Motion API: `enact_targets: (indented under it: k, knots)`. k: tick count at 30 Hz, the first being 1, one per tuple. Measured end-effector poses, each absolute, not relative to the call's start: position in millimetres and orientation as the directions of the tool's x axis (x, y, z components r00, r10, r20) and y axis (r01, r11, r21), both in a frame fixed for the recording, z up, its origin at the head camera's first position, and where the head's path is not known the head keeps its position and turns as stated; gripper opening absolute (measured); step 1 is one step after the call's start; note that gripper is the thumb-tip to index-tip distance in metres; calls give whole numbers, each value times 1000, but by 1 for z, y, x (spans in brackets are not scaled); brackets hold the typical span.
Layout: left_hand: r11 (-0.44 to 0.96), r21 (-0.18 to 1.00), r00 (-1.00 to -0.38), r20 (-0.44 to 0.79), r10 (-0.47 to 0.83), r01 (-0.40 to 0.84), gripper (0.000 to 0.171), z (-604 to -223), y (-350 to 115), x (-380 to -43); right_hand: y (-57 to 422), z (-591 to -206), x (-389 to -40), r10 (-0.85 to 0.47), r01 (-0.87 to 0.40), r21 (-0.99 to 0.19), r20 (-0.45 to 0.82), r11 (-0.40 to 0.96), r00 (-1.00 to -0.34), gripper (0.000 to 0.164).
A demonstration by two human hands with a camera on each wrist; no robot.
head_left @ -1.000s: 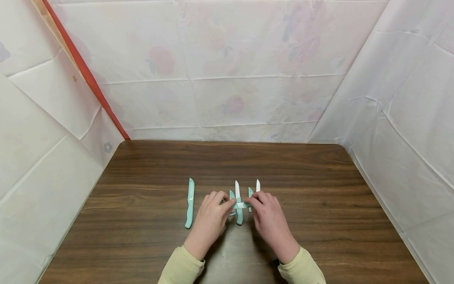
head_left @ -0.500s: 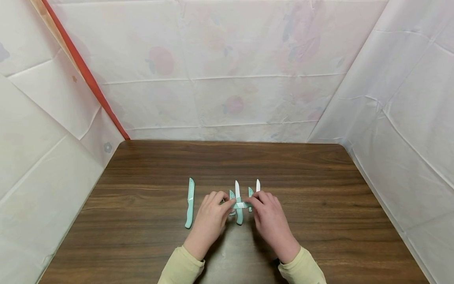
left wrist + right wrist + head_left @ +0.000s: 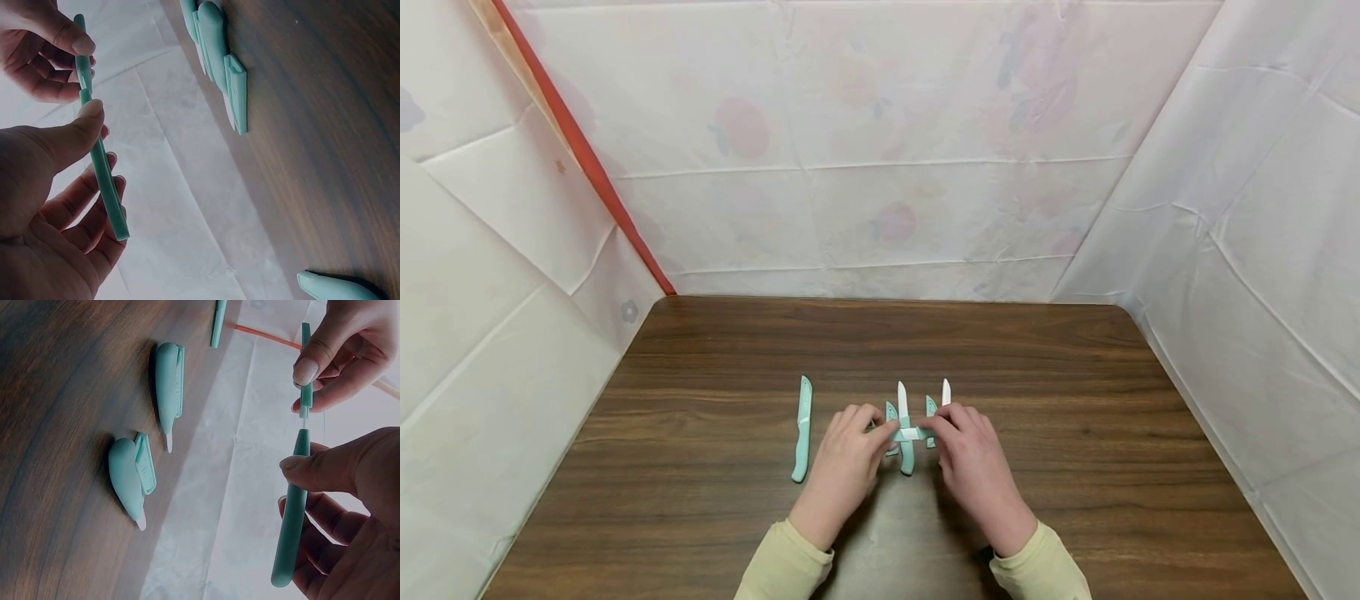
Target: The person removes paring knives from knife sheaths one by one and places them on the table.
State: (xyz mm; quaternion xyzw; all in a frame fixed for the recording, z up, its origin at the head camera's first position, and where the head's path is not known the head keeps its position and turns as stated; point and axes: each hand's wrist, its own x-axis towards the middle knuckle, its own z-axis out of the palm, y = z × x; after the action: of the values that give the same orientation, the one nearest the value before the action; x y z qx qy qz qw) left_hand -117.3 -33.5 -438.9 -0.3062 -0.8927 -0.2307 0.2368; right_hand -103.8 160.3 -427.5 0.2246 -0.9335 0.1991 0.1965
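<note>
Between my two hands a small mint-green knife is held crosswise over the table, with a sliver of white blade showing between handle and cover in the right wrist view. My left hand [image 3: 846,450] pinches the blade sheath [image 3: 107,187] between thumb and fingers. With thumb and fingers, my right hand [image 3: 973,458] grips the knife's handle [image 3: 290,531]. Below them lies a bare white-bladed knife [image 3: 907,457], a loose sheath [image 3: 891,412] at its left. Another sheath [image 3: 931,407] and a second bare knife [image 3: 946,390] lie further right, partly hidden by my right hand.
A mint-green sheathed knife [image 3: 802,429] lies on the wooden table [image 3: 700,517] left of my left hand. White printed sheeting [image 3: 895,167] rises behind the table and along both sides. A red strip [image 3: 587,158] runs down the left back corner.
</note>
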Motion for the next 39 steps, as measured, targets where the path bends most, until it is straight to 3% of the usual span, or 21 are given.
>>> enact_targets:
  k: [39]
  knots:
    - [704,256,-687,583,434,662,21,-445,-37,-120,166,-429,-106,-327,-489,-279,469,826,-820,28]
